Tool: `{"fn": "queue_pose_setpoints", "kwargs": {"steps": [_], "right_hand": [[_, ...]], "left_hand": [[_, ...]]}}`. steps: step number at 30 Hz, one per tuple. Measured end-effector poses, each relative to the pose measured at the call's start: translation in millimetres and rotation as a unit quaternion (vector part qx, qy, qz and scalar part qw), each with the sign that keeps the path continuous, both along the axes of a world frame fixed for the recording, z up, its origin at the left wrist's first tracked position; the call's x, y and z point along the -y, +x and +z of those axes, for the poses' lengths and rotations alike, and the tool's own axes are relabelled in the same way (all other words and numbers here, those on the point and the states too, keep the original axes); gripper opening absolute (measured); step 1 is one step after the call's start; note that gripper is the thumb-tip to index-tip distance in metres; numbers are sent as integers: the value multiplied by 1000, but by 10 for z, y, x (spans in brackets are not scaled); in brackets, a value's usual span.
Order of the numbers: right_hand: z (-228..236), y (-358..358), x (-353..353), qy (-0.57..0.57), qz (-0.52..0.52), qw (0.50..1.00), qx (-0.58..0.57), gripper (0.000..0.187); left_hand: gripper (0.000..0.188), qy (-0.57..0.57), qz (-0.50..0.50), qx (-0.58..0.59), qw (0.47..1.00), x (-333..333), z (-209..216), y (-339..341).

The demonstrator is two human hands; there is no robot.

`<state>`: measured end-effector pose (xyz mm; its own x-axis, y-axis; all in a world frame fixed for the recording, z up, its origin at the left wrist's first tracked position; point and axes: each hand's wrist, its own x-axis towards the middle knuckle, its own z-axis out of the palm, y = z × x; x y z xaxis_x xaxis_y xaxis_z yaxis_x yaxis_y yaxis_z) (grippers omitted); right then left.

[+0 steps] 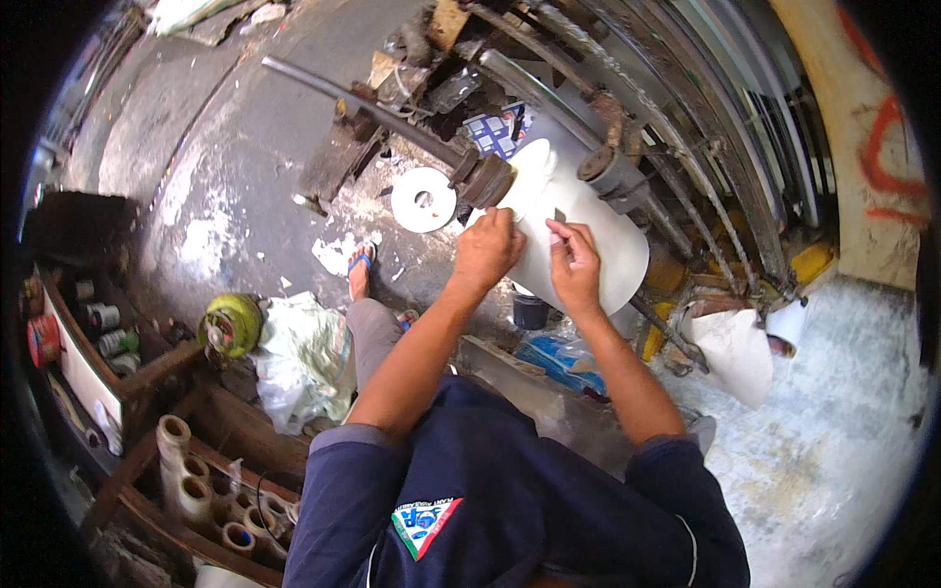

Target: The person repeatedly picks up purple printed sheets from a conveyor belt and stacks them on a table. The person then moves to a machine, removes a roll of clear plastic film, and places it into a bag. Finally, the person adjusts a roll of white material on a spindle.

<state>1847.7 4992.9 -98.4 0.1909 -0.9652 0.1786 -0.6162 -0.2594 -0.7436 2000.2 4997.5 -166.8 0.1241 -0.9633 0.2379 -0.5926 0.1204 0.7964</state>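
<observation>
A large white roll or curled sheet, smooth on the outside, lies in front of me. My left hand is closed at its left edge, just below a dark metal collar on a long steel shaft. What those fingers hold, if anything, is hidden. My right hand is over the white surface, thumb and fingers pinching a small, thin grey piece that sticks up from the fingertips. Whether that piece is a blade I cannot tell. Both hands are close together.
A white disc with a centre hole is left of the collar. Metal bars run along the right. A green gas cylinder, a white plastic sack and a wooden crate with cardboard tubes are at left. A black cup stands below my hands.
</observation>
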Motion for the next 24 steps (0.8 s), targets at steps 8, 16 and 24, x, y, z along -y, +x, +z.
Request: {"fn": "queue_pose_setpoints", "kwargs": {"steps": [8,16,24], "right_hand": [[-345,260,-295,123,-126,970,168,34],[-388,305,-329,115,-164,964,173,32],[-422,372,-303,92,-184,965,162,28]], "left_hand": [[30,-25,-32,-25,999,53,-12,150],[25,-20,-40,-34,998,65,43,135],[39,124,-88,-188,970,451,-10,409]]}}
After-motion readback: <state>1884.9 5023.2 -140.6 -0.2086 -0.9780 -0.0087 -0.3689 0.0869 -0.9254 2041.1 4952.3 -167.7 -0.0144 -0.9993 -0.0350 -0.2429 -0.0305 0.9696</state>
